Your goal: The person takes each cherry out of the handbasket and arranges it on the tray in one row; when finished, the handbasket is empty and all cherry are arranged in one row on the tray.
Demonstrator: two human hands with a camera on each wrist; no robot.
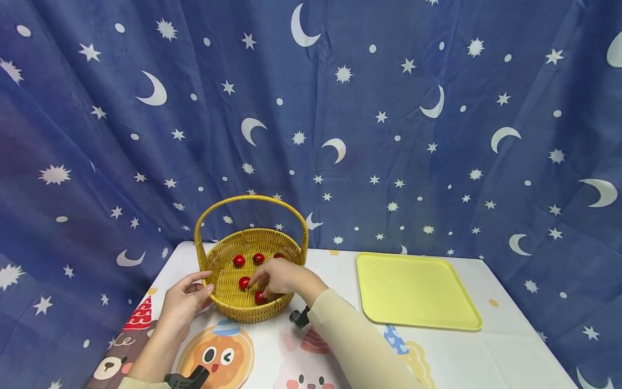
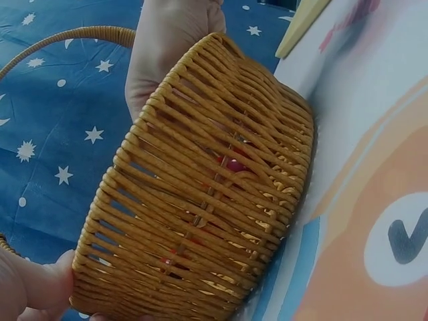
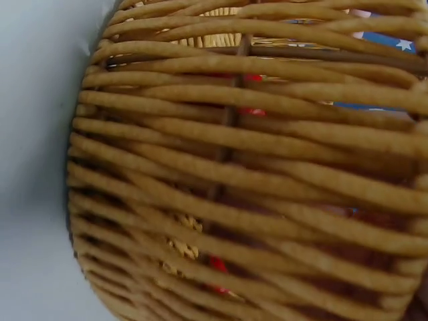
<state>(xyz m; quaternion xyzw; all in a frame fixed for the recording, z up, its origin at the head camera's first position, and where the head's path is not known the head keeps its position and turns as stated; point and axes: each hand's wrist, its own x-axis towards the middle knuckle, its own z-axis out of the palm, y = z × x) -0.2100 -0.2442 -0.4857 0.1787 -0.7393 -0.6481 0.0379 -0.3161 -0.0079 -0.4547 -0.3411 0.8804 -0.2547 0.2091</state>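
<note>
A yellow woven basket (image 1: pixel 252 314) with a tall arched handle stands on the table, with several small round red fruits inside. At its left side, my left hand (image 1: pixel 183 302) holds the rim; the left wrist view shows fingertips against the basket's weave (image 2: pixel 194 187). My right hand (image 1: pixel 282 278) reaches over the front right rim into the basket. Its fingers are spread, close to one red fruit (image 1: pixel 244 283) and another red fruit (image 1: pixel 261 297); contact is unclear. Basket weave (image 3: pixel 234 147) fills the right wrist view and mostly hides that hand.
A flat yellow tray (image 1: pixel 418 292) lies on the table to the right of the basket. The white tablecloth (image 1: pixel 515 346) carries cartoon prints. Behind the table hangs a blue curtain (image 1: pixel 359 178) with moons and stars.
</note>
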